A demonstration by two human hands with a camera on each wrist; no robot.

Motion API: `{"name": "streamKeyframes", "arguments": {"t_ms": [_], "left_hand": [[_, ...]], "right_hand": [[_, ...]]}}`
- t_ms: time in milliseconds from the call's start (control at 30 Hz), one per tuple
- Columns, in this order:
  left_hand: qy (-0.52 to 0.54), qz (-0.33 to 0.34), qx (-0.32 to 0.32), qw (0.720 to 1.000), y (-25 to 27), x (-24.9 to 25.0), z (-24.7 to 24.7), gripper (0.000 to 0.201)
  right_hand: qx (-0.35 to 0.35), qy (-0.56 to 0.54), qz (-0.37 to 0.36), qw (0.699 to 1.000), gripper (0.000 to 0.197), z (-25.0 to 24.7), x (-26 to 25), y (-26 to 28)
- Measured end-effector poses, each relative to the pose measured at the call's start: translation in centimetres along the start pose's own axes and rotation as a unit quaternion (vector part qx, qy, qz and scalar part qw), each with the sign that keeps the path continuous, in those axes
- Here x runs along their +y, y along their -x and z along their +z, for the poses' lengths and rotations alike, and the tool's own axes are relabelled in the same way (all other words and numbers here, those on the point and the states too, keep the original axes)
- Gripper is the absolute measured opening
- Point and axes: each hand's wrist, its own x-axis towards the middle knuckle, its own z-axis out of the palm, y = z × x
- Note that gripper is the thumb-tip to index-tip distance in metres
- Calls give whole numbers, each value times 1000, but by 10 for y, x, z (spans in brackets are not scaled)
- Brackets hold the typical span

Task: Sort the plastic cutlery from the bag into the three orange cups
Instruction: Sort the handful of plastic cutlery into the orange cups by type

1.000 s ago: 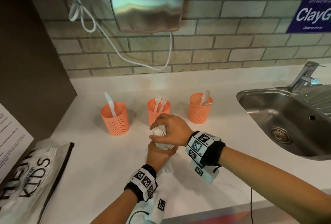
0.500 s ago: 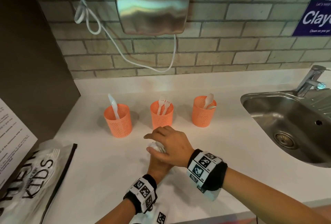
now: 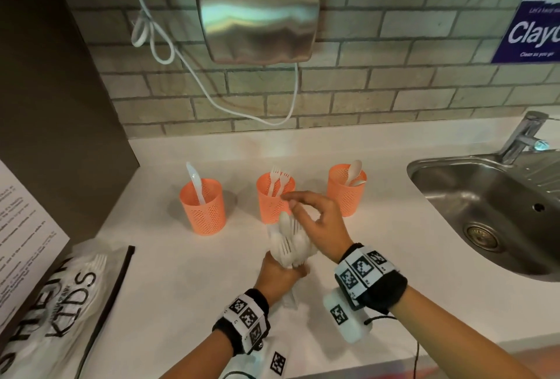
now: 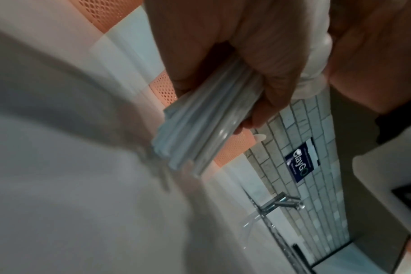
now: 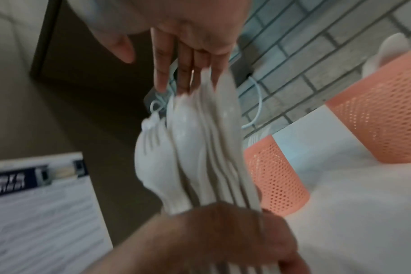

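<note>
Three orange cups stood in a row on the white surface [image 3: 378, 242] near the brick wall: the left cup [image 3: 202, 206] held a knife, the middle cup [image 3: 274, 197] two forks, the right cup [image 3: 346, 189] spoons. I noted the left hand [image 3: 277, 272] gripping a bundle of white cutlery [image 3: 289, 244] by the handles, heads fanned upward, just in front of the middle cup. The right hand [image 3: 321, 221] was spread, its straight fingers [image 5: 184, 70] touching the tips of the heads; I could not tell whether any single piece was pinched. The bag [image 3: 65, 297] lay at the left edge of the surface, more cutlery showing inside it. A steel sink [image 3: 485, 215] sat to the right.
</note>
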Motion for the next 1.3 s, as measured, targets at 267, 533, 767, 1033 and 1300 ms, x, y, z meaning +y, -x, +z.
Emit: {"name": "streamKeyframes", "arguments": {"t_ms": [267,533,767,1033,1300], "left_hand": [[191,-82,-142,968,30,38,-18,17],[288,-176,-231,912,50,28,-28,38],[329,-169,-207,906,52,33,-20,30],[176,-72,37,981,28,55,14,19],[-211,-18,122,970,3,39,44,24]], "right_hand": [[-72,-96,198,973,21,-20,0,10],[-62,-192,256,945,5,-6,-3,26],[-136,-179,261,939,22,-6,4,23],[-285,-168,317,889,28,-8,13,30],[-224,-293,458,809,59,-13,39,29]]}}
